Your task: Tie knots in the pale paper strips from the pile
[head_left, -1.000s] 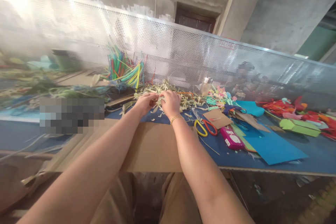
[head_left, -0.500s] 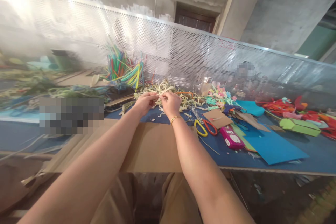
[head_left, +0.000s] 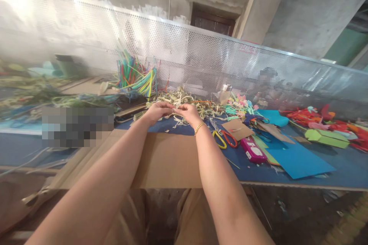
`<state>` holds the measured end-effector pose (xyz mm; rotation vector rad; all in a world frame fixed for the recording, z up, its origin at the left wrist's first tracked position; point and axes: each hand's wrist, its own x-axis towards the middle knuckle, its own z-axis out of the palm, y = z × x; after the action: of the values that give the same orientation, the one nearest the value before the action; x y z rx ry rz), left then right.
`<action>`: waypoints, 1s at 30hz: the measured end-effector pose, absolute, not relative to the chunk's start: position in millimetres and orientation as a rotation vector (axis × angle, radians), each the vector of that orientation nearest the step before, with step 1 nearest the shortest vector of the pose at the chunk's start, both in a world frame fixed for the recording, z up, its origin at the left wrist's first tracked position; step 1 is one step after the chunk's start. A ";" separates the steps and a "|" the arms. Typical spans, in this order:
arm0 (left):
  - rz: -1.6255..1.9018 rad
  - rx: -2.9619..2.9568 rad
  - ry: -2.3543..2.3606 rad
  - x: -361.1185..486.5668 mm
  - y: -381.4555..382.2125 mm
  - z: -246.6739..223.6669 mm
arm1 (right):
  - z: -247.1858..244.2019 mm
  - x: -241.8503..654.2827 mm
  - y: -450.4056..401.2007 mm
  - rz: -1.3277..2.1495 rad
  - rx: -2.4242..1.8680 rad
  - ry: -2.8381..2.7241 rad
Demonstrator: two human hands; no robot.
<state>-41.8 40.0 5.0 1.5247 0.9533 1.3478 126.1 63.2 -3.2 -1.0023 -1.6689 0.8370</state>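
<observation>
My left hand [head_left: 157,112] and my right hand [head_left: 187,113] meet fingertip to fingertip over the far edge of a brown cardboard sheet [head_left: 169,157]. Both are closed in a pinch on a thin pale strip [head_left: 178,103], whose end shows just above the fingertips. What lies between the fingers is mostly hidden. Behind and around the hands spreads a heap of curled pale yellow-green strips [head_left: 205,111]. A gold chain bracelet [head_left: 199,127] circles my right wrist.
Right of my right forearm lie yellow-handled scissors [head_left: 220,140], red-handled scissors [head_left: 230,139], a magenta box [head_left: 253,150] and blue paper [head_left: 304,160]. Colourful pipe cleaners [head_left: 135,74] stand at back left. A perforated metal screen [head_left: 172,46] runs behind the table.
My right hand has turned, its wrist shifting right and the bracelet with it. The pale loop above the fingertips has shrunk to a short end. My left hand stays nearly in place.
</observation>
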 end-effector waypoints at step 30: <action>1.497 1.572 0.848 -24.7 38.5 3.5 | 5.9 112.8 51.5 1.351 -0.777 -1.191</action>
<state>-24.7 38.5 3.5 1.5719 0.8478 1.4966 112.8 51.5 5.9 -0.7766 -1.1914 1.3513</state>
